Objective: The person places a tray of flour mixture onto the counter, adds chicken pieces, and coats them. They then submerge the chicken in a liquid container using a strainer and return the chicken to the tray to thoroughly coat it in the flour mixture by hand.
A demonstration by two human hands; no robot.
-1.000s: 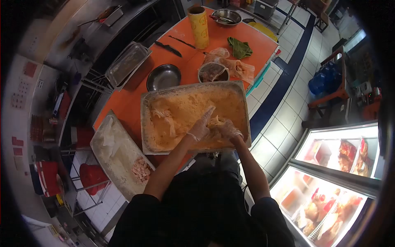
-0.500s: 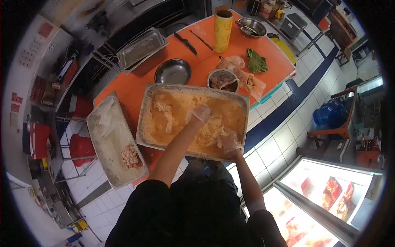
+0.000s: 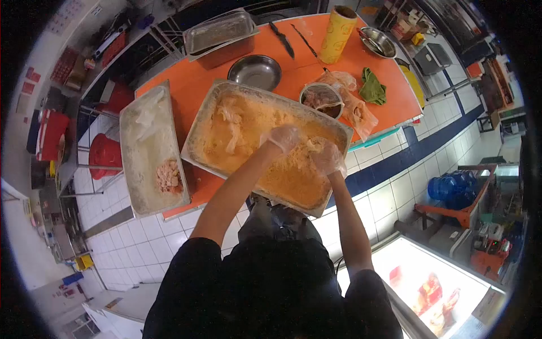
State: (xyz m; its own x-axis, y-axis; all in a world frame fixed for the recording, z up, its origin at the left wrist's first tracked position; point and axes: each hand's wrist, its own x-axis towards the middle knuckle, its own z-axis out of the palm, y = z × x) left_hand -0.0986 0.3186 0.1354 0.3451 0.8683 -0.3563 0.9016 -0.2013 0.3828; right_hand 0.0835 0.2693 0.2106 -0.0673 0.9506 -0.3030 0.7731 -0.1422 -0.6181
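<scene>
A deep metal tray [image 3: 204,104] of orange-brown breading flour [image 3: 298,179] sits at the table's near edge. My left hand [image 3: 282,138], in a clear plastic glove, is low over the flour near the tray's middle; its fingers are curled downward and mostly hidden. On the tray's right side my gloved right hand [image 3: 328,160] is closed around a flour-coated piece of meat [image 3: 315,145], which shows beyond the fingertips. Another coated, pale piece of meat [image 3: 232,127] lies in the flour at the left.
A second metal tray [image 3: 132,141] on the left holds raw meat pieces [image 3: 168,175] and a plastic bag [image 3: 151,112]. Beyond are a bowl of meat [image 3: 322,97], an empty dark bowl [image 3: 255,72], a knife [image 3: 282,40], a yellow roll [image 3: 339,35] and a green cloth [image 3: 372,87].
My right hand has moved away from the tray's near right corner, toward my left hand, with the coated meat. My left hand has shifted slightly right. The whole view has turned.
</scene>
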